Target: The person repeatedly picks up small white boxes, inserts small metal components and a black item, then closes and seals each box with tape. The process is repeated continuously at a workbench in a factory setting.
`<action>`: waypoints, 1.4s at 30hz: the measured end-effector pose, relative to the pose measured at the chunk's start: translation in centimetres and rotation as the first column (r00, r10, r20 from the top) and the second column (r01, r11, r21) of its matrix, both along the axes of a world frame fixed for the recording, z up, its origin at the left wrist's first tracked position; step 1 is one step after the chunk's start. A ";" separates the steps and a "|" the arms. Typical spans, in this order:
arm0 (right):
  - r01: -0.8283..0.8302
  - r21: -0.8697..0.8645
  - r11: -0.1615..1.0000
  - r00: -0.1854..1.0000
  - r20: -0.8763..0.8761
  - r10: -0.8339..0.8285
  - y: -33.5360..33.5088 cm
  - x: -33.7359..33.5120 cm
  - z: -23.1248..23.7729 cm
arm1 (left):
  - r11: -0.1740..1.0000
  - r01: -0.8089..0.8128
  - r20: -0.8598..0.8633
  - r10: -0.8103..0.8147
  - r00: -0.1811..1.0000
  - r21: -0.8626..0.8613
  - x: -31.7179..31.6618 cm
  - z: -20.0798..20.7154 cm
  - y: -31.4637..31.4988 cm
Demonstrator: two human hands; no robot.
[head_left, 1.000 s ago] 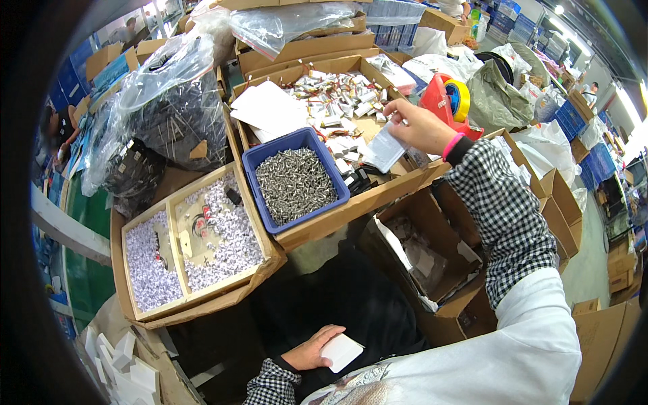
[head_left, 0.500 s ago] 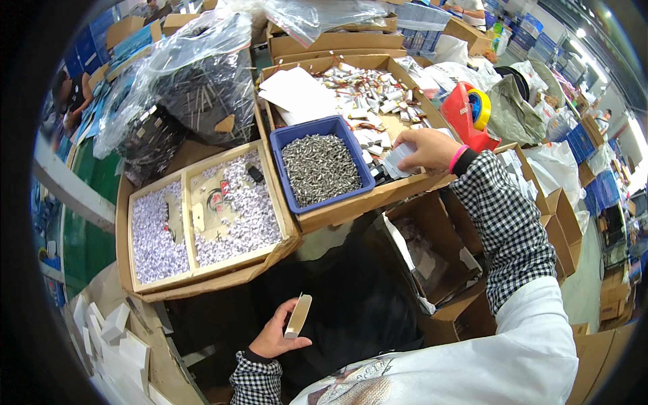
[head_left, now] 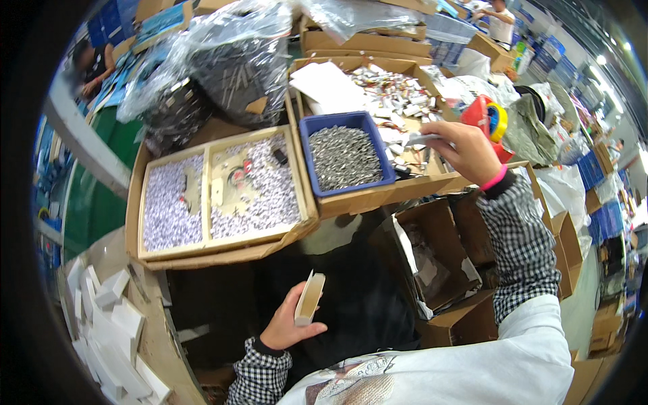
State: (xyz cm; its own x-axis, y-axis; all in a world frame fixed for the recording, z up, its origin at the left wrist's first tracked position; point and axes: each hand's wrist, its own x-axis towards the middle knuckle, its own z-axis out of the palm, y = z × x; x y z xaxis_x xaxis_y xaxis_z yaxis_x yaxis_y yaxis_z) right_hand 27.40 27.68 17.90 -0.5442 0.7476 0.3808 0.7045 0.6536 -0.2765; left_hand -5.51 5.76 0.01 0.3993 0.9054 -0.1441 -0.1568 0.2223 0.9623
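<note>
Okay, right grip (head_left: 469, 150) pinches a thin pale flat piece (head_left: 424, 139) over the right part of the shallow cardboard tray (head_left: 432, 186), inside its front edge; piece pokes out left of the fingertips, seen near edge-on, long axis roughly left-right. Left grip (head_left: 287, 324) grasps a small white carton (head_left: 310, 299) by its sides, nearer the body than the tray's front edge, long axis nearly upright in view, top leaning right, tan inside showing. Key relation: carton sits down-left of the right grip, well apart, axes roughly crosswise. Blue bin (head_left: 358, 189) on the tray's front left; small wired cells (head_left: 398, 88) toward the back edge.
</note>
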 end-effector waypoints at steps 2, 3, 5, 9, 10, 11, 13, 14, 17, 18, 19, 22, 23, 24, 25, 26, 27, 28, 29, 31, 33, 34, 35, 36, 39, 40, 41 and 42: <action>-0.102 -0.021 0.995 0.994 0.025 0.103 -2.2 -1.8 0.9 | 0.999 -0.023 0.025 0.024 0.999 -0.050 0.6 0.5 0.4; -0.151 -0.057 0.987 0.987 0.037 0.153 -3.6 -2.8 1.0 | 0.993 -0.027 0.047 0.033 0.998 -0.117 1.0 0.8 0.5; -0.291 -0.219 0.931 0.956 -0.022 0.293 -5.9 -5.1 0.7 | 1.000 -0.020 0.025 0.020 0.999 0.003 1.8 1.3 1.0; -0.560 -0.217 0.800 0.828 -0.099 0.552 -8.9 -8.6 -0.8 | 0.999 0.020 0.007 -0.020 1.000 -0.038 2.6 2.2 1.2; -0.595 -0.178 0.784 0.804 -0.103 0.586 -9.2 -9.1 -1.0 | 0.999 0.020 0.001 -0.020 1.000 -0.042 2.7 2.4 1.2; -0.616 -0.166 0.770 0.787 -0.079 0.612 -9.5 -9.5 -1.1 | 0.999 0.027 0.005 -0.027 1.000 -0.045 2.7 2.5 1.1; -0.619 -0.127 0.775 0.782 -0.012 0.623 -10.0 -10.4 -1.5 | 0.998 0.043 0.023 -0.042 0.999 -0.045 2.7 2.7 1.0; -0.619 -0.128 0.775 0.778 0.042 0.627 -10.2 -10.7 -1.6 | 0.998 0.052 0.038 -0.050 0.998 -0.044 2.8 2.7 1.0; -0.638 -0.090 0.765 0.744 0.183 0.642 -10.4 -11.2 -1.6 | 0.997 0.058 0.026 -0.057 0.998 -0.045 2.8 2.8 1.0; -0.644 -0.099 0.758 0.729 0.222 0.648 -10.5 -11.2 -1.6 | 0.997 0.062 0.018 -0.061 0.998 -0.042 2.8 2.9 1.0; -0.651 -0.109 0.751 0.711 0.259 0.654 -10.5 -11.2 -1.6 | 0.996 0.068 -0.007 -0.068 0.998 -0.061 2.9 2.9 1.1; -0.623 -0.128 0.772 0.715 0.308 0.628 -10.8 -11.3 -1.8 | 0.996 0.052 -0.054 -0.056 0.997 -0.069 3.1 3.3 1.0; -0.610 -0.150 0.778 0.704 0.348 0.619 -10.9 -11.5 -1.9 | 0.995 0.042 -0.108 -0.052 0.993 -0.093 3.3 3.3 1.0; -0.602 -0.161 0.782 0.695 0.376 0.613 -11.2 -11.8 -2.2 | 0.998 0.023 -0.123 -0.030 0.992 -0.055 3.5 3.4 1.1; -0.598 -0.150 0.787 0.708 0.360 0.607 -11.3 -12.0 -2.3 | 0.999 0.008 -0.157 -0.016 0.987 -0.052 3.7 3.4 1.1; -0.586 -0.162 0.794 0.718 0.351 0.601 -11.3 -12.2 -2.4 | 0.999 0.010 -0.160 -0.018 0.987 -0.049 3.8 3.4 1.2; -0.563 -0.209 0.800 0.718 0.357 0.598 -11.4 -12.2 -2.3 | 0.996 0.015 -0.136 -0.026 0.990 -0.086 3.8 3.4 1.2; -0.573 -0.242 0.783 0.725 0.296 0.622 -11.2 -12.2 -2.2 | 0.992 0.033 -0.082 -0.043 0.996 -0.123 3.8 3.4 1.3; -0.584 -0.231 0.778 0.741 0.241 0.627 -11.2 -12.0 -1.9 | 0.986 0.052 -0.027 -0.057 0.998 -0.157 3.6 3.3 1.4; -0.591 -0.275 0.758 0.744 0.176 0.644 -10.9 -11.2 -0.8 | 0.973 0.092 0.079 -0.076 0.994 -0.213 3.2 3.1 1.5; -0.567 -0.231 0.791 0.790 0.118 0.601 -10.3 -11.0 -0.2 | 0.973 0.122 0.169 -0.089 0.982 -0.195 2.8 2.8 1.5; -0.568 -0.179 0.803 0.802 0.098 0.589 -9.6 -11.0 0.1 | 0.978 0.137 0.208 -0.102 0.973 -0.158 2.7 2.6 1.6; -0.563 -0.127 0.817 0.815 0.078 0.574 -8.9 -11.0 0.3 | 0.979 0.165 0.240 -0.132 0.962 -0.122 2.7 2.4 1.6; -0.555 -0.107 0.825 0.823 0.075 0.563 -8.0 -10.9 0.7 | 0.976 0.184 0.289 -0.143 0.947 -0.118 2.6 2.2 1.7; -0.416 -0.101 0.904 0.900 0.097 0.425 -4.3 -11.6 0.7 | 0.977 0.187 0.352 -0.139 0.926 -0.104 2.6 1.7 1.7; -0.423 -0.029 0.906 0.902 0.082 0.424 -2.7 -12.4 0.4 | 0.976 0.180 0.342 -0.129 0.931 -0.122 2.6 1.6 1.7; -0.413 0.039 0.910 0.909 0.074 0.410 -1.2 -13.4 -0.1 | 0.976 0.168 0.337 -0.113 0.935 -0.139 2.6 1.5 1.6; -0.373 0.024 0.927 0.924 0.104 0.369 0.0 -14.3 -0.5 | 0.976 0.162 0.333 -0.106 0.937 -0.147 2.6 1.4 1.6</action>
State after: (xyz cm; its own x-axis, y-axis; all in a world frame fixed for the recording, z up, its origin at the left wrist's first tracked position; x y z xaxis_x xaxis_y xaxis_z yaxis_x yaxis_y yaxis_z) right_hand 13.15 27.71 17.45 -0.8150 0.4693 0.3399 0.4310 0.8830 -0.1857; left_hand -2.87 7.33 1.42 0.5657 0.8135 -0.1346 -0.4085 0.4183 0.8113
